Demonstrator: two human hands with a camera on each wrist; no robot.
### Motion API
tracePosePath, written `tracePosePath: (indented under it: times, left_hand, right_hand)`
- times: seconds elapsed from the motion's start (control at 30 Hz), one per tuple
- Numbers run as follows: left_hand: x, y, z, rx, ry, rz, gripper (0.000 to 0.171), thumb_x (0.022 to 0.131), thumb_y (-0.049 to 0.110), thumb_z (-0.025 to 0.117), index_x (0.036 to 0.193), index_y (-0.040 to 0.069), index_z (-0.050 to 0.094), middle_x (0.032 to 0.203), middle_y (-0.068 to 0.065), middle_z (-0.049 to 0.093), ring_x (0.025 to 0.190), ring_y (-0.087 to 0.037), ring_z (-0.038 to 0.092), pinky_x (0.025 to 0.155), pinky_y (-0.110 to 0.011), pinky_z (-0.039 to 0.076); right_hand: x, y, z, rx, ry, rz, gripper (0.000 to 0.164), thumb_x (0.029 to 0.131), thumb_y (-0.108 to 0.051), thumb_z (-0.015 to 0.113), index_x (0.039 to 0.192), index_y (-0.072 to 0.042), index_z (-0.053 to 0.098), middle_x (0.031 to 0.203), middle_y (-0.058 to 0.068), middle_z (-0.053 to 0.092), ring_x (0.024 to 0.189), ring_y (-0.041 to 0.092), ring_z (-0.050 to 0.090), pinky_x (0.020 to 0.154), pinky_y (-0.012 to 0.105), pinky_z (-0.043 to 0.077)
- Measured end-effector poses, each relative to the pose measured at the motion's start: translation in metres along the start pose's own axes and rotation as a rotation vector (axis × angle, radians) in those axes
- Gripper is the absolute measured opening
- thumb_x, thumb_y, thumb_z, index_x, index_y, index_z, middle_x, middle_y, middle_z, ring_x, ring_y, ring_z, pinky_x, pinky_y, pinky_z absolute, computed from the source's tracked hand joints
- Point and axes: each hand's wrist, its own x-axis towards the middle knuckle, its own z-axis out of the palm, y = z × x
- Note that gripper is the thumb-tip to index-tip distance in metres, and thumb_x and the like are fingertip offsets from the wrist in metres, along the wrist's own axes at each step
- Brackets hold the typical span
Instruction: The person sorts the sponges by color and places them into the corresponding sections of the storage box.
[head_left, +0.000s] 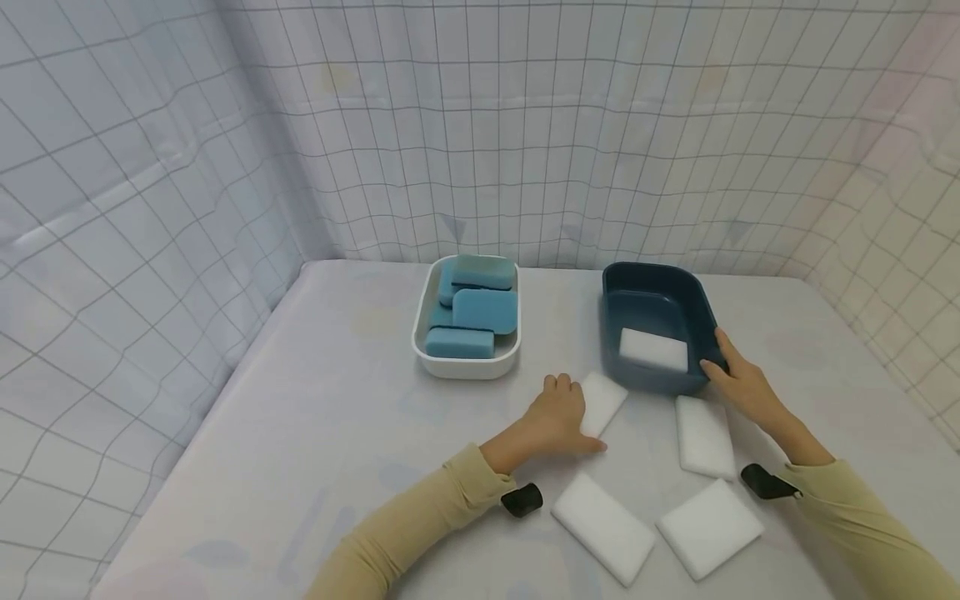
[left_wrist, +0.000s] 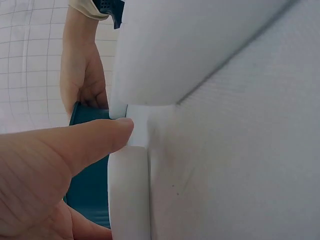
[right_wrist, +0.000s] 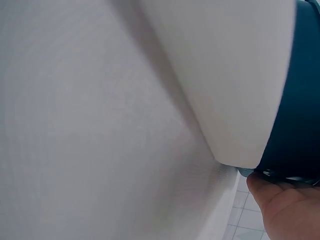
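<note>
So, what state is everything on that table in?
White tub: uncovered, holding blocks.
Blue blocks: piled in the white tub.
Dark blue tub: uncovered, one white block inside.
Four other white blocks: flat on the table.
Left hand: beside one of those, thumb outstretched.
Right hand: gripping the dark blue tub's rim.

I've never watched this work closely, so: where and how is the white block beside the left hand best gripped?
Probably by its long edges, coming from above and the left. The white block lies flat and is longer than wide, so its short width should suit a pinch. The dark blue bin stands near its far end, and the left hand is at its left side.
</note>
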Motion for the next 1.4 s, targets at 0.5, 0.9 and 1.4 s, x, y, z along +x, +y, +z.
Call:
tracePosePath:
  times: [0.5,0.9,1.4]
  left_hand:
    - [-0.001,-0.005,0.004,-0.051,0.05,0.033,0.061,0.075,0.049,0.073,0.106,0.001,0.051,0.095,-0.006,0.042,0.09,-0.018,0.034,0.067,-0.02,0.036]
    - [-0.002,-0.02,0.0,-0.229,0.015,0.0,0.066,0.075,0.046,0.075,0.118,0.001,0.052,0.104,-0.007,0.047,0.094,-0.017,0.04,0.072,-0.022,0.041]
    - [-0.006,-0.031,-0.033,-0.29,0.018,0.056,0.063,0.077,0.041,0.072,0.124,0.003,0.053,0.108,-0.01,0.052,0.093,-0.017,0.045,0.072,-0.023,0.039]
  right_hand:
    - [0.003,0.0,0.002,-0.001,0.018,0.053,0.074,0.1,-0.035,0.032,0.148,0.004,-0.009,0.149,0.038,0.002,0.134,0.06,0.012,0.104,0.07,0.02]
    - [0.001,-0.007,0.004,0.032,0.02,0.12,0.073,0.099,-0.037,0.031,0.144,0.014,0.004,0.144,0.042,0.019,0.131,0.058,0.022,0.102,0.066,0.029]
    - [0.002,-0.005,0.004,0.027,0.014,0.143,0.073,0.099,-0.037,0.03,0.144,0.015,0.005,0.144,0.042,0.019,0.131,0.058,0.023,0.102,0.065,0.03]
